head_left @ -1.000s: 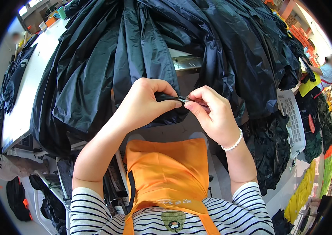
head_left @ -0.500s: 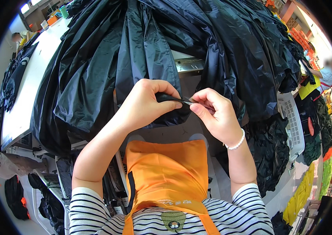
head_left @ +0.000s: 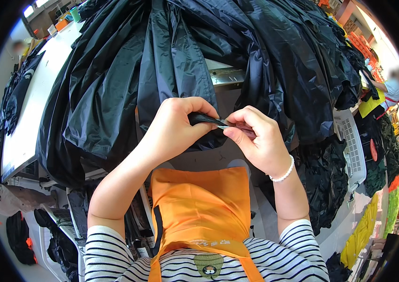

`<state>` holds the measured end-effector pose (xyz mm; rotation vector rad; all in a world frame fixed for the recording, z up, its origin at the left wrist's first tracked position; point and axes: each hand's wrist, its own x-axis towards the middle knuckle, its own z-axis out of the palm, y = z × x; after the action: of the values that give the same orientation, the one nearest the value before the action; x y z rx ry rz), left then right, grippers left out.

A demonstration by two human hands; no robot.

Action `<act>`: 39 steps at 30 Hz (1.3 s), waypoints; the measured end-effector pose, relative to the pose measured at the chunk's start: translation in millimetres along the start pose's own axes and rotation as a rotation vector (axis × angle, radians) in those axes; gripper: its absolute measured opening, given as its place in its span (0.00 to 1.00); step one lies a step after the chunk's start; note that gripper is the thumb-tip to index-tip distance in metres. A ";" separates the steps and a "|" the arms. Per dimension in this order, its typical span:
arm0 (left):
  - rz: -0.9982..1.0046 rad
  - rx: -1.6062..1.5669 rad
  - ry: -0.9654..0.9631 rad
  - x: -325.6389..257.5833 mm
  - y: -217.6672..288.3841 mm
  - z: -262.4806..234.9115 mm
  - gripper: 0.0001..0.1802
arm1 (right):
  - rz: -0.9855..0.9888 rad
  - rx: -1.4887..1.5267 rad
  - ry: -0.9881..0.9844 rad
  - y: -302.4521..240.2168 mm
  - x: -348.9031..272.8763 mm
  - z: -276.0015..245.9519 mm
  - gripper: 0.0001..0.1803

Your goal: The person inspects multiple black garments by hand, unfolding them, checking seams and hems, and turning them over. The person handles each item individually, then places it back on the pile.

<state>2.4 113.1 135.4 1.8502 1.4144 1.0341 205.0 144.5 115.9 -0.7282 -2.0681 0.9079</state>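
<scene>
Long black shiny fabric [head_left: 176, 61] hangs in folds in front of me, its lower edge drawn up to my hands. My left hand [head_left: 180, 120] is closed, thumb and index finger pinching a folded edge of that fabric. Close beside it, my right hand [head_left: 256, 134] is closed around a slim tool with a pale metal tip [head_left: 224, 127]. Fingers cover most of this tool, so its exact kind is unclear. Its tip lies at the pinched edge, by my left fingertips.
A white table [head_left: 44, 94] stands at left. More black garments [head_left: 321, 183] hang at right beside a white plastic basket [head_left: 350, 145]. Another person [head_left: 392, 89] is at far right, near a yellow piece [head_left: 372, 104]. An orange apron [head_left: 201, 207] covers my lap.
My hands have shifted slightly, and the right fingers have come closer to the left fingertips. Less of the tool's metal tip shows now. The hanging fabric stays nearly the same.
</scene>
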 end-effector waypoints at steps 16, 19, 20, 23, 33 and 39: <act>0.000 0.040 0.003 -1.8 -0.4 4.5 0.10 | -0.050 -0.073 0.013 4.5 3.9 5.7 0.09; 0.237 0.157 0.074 -4.4 -5.4 -1.6 0.07 | -0.052 -0.043 0.046 6.8 5.1 6.2 0.09; 0.299 0.239 0.078 -11.6 -6.9 -9.4 0.07 | -0.044 -0.044 0.071 9.4 5.4 6.6 0.12; 0.257 0.544 0.018 -44.4 7.6 -62.0 0.07 | -0.056 -0.151 0.208 27.7 8.9 -0.5 0.22; -0.583 0.947 0.567 -120.8 -256.6 -361.6 0.06 | 0.177 -0.831 0.377 127.6 16.9 -46.5 0.34; -0.516 0.191 0.280 -87.5 -237.1 -346.8 0.18 | 0.053 -0.947 0.590 139.4 18.8 -109.6 0.15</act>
<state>-425.0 89.7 104.5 1.3718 2.0780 0.9353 310.0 279.4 65.1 -1.3346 -1.8464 -0.3337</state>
